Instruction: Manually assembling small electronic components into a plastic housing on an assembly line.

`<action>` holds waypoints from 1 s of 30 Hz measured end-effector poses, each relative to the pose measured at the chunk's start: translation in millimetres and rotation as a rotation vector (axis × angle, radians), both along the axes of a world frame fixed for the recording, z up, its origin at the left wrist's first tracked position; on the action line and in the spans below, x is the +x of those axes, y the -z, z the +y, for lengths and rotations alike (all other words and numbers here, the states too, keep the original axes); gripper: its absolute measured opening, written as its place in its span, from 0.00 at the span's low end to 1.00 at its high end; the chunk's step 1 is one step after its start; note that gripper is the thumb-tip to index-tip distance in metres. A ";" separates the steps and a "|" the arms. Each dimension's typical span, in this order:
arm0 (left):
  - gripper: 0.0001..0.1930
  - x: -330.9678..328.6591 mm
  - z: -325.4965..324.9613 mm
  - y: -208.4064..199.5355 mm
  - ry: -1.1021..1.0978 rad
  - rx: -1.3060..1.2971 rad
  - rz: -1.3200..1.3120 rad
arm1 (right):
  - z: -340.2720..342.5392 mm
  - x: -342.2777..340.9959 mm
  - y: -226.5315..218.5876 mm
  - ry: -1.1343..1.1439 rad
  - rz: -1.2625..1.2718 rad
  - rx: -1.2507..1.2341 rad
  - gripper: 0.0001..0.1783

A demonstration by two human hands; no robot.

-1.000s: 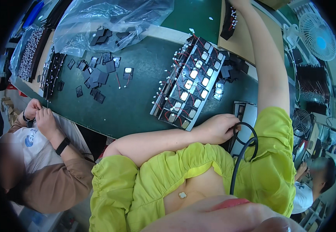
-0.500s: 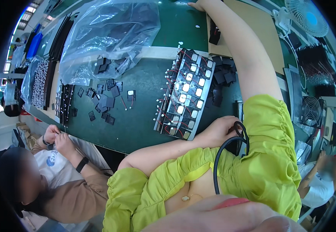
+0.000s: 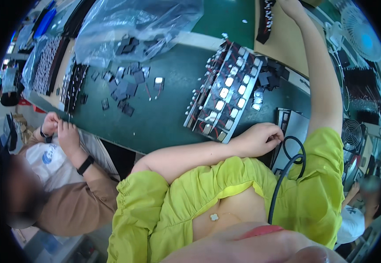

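Left hand (image 3: 260,139) curled loosely at the near edge of the green table (image 3: 155,118), fingertips beside a black cable (image 3: 293,155), apparently not clasping it. Right hand (image 3: 291,6) stretched to the far edge, grip unreadable. Component tray (image 3: 225,94) lies just beyond the left hand.

I see the grey tray (image 3: 292,127) lying flat at the table edge, and a black strip of small parts (image 3: 266,17) lying on brown board.

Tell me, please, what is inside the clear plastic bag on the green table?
Through the clear plastic bag a small pile of dark flat square parts shows near its lower edge. Folds and glare cover the rest of the inside, so anything more there cannot be seen.
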State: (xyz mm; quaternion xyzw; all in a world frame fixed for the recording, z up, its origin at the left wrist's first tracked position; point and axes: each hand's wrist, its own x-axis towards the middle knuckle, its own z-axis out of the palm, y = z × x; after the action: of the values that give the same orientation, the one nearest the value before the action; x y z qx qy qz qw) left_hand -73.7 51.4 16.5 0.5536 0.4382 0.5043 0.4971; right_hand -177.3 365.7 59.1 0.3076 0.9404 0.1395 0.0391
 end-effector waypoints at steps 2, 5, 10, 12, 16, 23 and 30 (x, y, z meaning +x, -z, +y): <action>0.04 -0.3 -3.5 3.7 -0.011 0.022 0.017 | -13.4 9.6 7.0 -0.086 0.021 -0.047 0.26; 0.04 -3.0 -4.3 -2.2 0.000 0.013 0.017 | -12.5 54.7 -5.6 -0.162 0.059 -0.086 0.23; 0.04 1.3 -3.4 -1.8 0.025 0.037 0.052 | -49.3 88.0 -28.1 -0.201 -0.032 -0.041 0.21; 0.04 4.4 -2.3 1.5 0.027 0.063 0.073 | -80.2 77.4 -34.2 -0.191 -0.152 0.026 0.21; 0.04 4.9 -1.6 1.9 0.042 0.068 0.089 | -122.4 64.5 -42.9 -0.178 -0.384 0.161 0.20; 0.04 4.4 -1.4 4.5 0.035 0.109 0.134 | -124.8 76.9 -53.2 -0.368 -0.330 0.363 0.22; 0.04 3.3 -4.2 1.0 0.052 0.103 0.128 | -89.9 114.0 -94.8 -0.109 0.171 0.088 0.21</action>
State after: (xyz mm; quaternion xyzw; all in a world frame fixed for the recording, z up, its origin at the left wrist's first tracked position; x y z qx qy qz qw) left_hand -70.4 47.2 15.5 0.6207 0.4281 0.4767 0.4519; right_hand -63.3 275.8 153.9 0.2683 0.9486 0.1557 -0.0623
